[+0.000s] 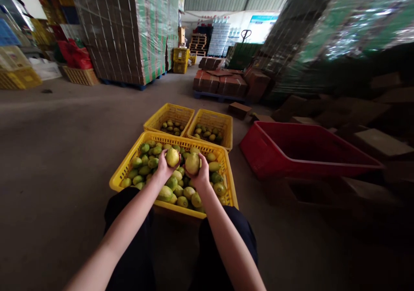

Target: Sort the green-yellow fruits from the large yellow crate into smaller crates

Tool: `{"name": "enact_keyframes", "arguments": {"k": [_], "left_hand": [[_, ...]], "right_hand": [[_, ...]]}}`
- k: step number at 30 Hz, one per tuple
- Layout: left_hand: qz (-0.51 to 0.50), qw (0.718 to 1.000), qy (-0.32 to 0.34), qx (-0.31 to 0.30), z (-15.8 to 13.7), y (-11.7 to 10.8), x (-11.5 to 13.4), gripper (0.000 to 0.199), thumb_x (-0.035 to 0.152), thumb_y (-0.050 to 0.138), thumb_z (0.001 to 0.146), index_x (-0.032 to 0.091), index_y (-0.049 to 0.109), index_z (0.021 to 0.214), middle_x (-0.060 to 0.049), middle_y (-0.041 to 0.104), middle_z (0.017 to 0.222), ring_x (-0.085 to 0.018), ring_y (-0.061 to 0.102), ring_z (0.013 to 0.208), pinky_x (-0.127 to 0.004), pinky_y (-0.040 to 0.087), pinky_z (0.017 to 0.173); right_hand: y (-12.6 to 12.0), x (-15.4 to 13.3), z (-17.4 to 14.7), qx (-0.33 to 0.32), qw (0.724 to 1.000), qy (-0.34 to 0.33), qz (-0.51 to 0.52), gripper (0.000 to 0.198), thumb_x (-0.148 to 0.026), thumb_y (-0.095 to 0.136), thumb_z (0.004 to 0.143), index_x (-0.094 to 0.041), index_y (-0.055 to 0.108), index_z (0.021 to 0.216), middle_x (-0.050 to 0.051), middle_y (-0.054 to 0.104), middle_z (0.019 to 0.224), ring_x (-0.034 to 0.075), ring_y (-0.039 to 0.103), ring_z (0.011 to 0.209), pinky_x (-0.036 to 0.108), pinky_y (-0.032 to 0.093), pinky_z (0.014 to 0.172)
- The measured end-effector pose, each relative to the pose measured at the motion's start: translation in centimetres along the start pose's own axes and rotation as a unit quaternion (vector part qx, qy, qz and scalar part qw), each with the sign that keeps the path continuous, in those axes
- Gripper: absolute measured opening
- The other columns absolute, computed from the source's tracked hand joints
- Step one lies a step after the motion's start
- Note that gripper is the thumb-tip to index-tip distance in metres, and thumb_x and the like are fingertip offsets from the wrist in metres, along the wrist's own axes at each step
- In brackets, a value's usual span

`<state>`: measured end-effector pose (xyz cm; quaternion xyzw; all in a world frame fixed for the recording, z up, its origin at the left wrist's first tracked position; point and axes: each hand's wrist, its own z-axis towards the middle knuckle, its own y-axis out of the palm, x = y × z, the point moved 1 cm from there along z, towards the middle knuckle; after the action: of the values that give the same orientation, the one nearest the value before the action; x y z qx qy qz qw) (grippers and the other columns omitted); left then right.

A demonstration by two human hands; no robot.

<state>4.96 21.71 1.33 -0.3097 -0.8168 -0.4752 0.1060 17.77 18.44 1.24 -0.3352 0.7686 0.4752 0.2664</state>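
Note:
A wide yellow crate (118,175) full of green and yellow lemons (165,192) stands in front of my knees. Above its middle, my left hand (164,168) is closed around a yellow lemon (172,157). Beside it, my right hand (203,173) grips a larger, duller yellow-green lemon (192,164). The two held lemons are a little apart, both raised over the pile. My palms and some fingers are hidden behind the fruit.
Two smaller yellow crates, a left one (152,119) and a right one (229,129), hold some lemons beyond the big crate. A red tub (268,153) stands at right, near loose cardboard boxes (239,109). Wrapped pallet stacks (110,28) rise behind.

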Motion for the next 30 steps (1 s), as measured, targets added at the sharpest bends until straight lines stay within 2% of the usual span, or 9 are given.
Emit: {"name": "enact_keyframes", "arguments": {"k": [4, 8, 12, 15, 19, 22, 25, 28, 30], "left_hand": [[0.006, 1.000, -0.010, 0.019, -0.6, 0.0, 0.7, 0.021, 0.040, 0.055, 0.090, 0.021, 0.063, 0.090, -0.004, 0.066, 0.069, -0.021, 0.068, 0.067, -0.030, 0.055, 0.057], [0.062, 0.996, -0.049, 0.034, -1.4, -0.4, 1.2, 0.030, 0.042, 0.053, 0.095, 0.015, 0.065, 0.091, -0.004, 0.062, 0.060, -0.016, 0.056, 0.048, -0.024, 0.040, 0.041], [0.114, 0.991, -0.059, 0.043, -1.8, -1.4, 1.6, 0.030, 0.043, 0.054, 0.096, 0.015, 0.063, 0.087, -0.004, 0.062, 0.058, -0.009, 0.039, 0.036, -0.021, 0.022, 0.034], [0.126, 0.991, -0.043, 0.029, -2.0, -2.2, 2.1, 0.032, 0.045, 0.050, 0.097, 0.017, 0.063, 0.087, -0.004, 0.063, 0.059, -0.008, 0.033, 0.033, -0.022, 0.017, 0.033], [0.126, 0.992, -0.011, 0.029, -2.4, -3.2, 3.0, 0.036, 0.054, 0.055, 0.095, 0.019, 0.062, 0.090, -0.003, 0.061, 0.059, -0.010, 0.040, 0.040, -0.023, 0.020, 0.035], [0.130, 0.991, -0.004, 0.031, -2.6, -4.1, 3.7, 0.039, 0.059, 0.056, 0.094, 0.021, 0.059, 0.088, -0.001, 0.058, 0.059, -0.009, 0.037, 0.042, -0.022, 0.022, 0.035], [0.147, 0.988, 0.010, 0.043, -2.4, -4.8, 4.1, 0.047, 0.066, 0.051, 0.094, 0.020, 0.057, 0.085, -0.001, 0.056, 0.061, -0.008, 0.037, 0.042, -0.021, 0.025, 0.035], [0.192, 0.979, 0.048, 0.042, -1.9, -5.4, 4.0, 0.039, 0.059, 0.055, 0.095, 0.021, 0.057, 0.088, -0.004, 0.060, 0.071, -0.013, 0.053, 0.055, -0.021, 0.039, 0.042], [0.259, 0.956, 0.132, 0.029, -1.7, -5.9, 4.0, 0.024, 0.045, 0.065, 0.092, 0.022, 0.057, 0.095, -0.005, 0.066, 0.087, -0.017, 0.065, 0.077, -0.023, 0.051, 0.058]], "right_hand": [[0.0, -0.1, 0.2, 0.046, 0.997, 0.050, 0.045, 0.027, -0.050, 0.062, 0.082, -0.023, 0.062, 0.083, 0.001, 0.068, 0.063, 0.018, 0.063, 0.045, 0.027, 0.047, 0.035], [0.5, 0.0, 0.1, 0.044, 0.996, 0.054, 0.049, 0.018, -0.039, 0.064, 0.082, -0.022, 0.061, 0.085, 0.001, 0.068, 0.062, 0.015, 0.060, 0.042, 0.024, 0.047, 0.035], [0.9, 0.3, 0.1, 0.046, 0.996, 0.074, 0.001, 0.020, -0.041, 0.059, 0.088, -0.022, 0.059, 0.081, 0.000, 0.062, 0.051, 0.014, 0.053, 0.036, 0.020, 0.037, 0.027], [0.8, 0.7, 0.4, 0.047, 0.996, 0.065, -0.026, 0.023, -0.043, 0.060, 0.089, -0.023, 0.056, 0.078, -0.003, 0.057, 0.047, 0.012, 0.048, 0.033, 0.018, 0.031, 0.025], [0.4, 1.0, 0.8, -0.005, 0.995, 0.046, -0.085, 0.024, -0.040, 0.073, 0.082, -0.022, 0.057, 0.083, -0.003, 0.060, 0.053, 0.012, 0.052, 0.036, 0.019, 0.036, 0.029], [0.3, 1.1, 0.7, -0.039, 0.993, 0.037, -0.106, 0.027, -0.034, 0.079, 0.077, -0.021, 0.061, 0.092, -0.002, 0.067, 0.064, 0.014, 0.059, 0.043, 0.022, 0.045, 0.034], [0.3, 1.3, 0.5, -0.060, 0.989, 0.003, -0.138, 0.049, -0.029, 0.086, 0.066, -0.024, 0.062, 0.108, -0.001, 0.071, 0.081, 0.017, 0.067, 0.057, 0.029, 0.057, 0.048], [0.1, 1.6, 0.6, -0.043, 0.963, -0.108, -0.243, 0.068, -0.035, 0.090, 0.056, -0.025, 0.061, 0.117, 0.001, 0.072, 0.094, 0.023, 0.071, 0.073, 0.036, 0.062, 0.060], [-0.1, 1.7, 0.7, -0.028, 0.917, -0.219, -0.332, 0.069, -0.042, 0.089, 0.056, -0.024, 0.063, 0.118, 0.004, 0.073, 0.100, 0.027, 0.071, 0.086, 0.042, 0.062, 0.074]]}}
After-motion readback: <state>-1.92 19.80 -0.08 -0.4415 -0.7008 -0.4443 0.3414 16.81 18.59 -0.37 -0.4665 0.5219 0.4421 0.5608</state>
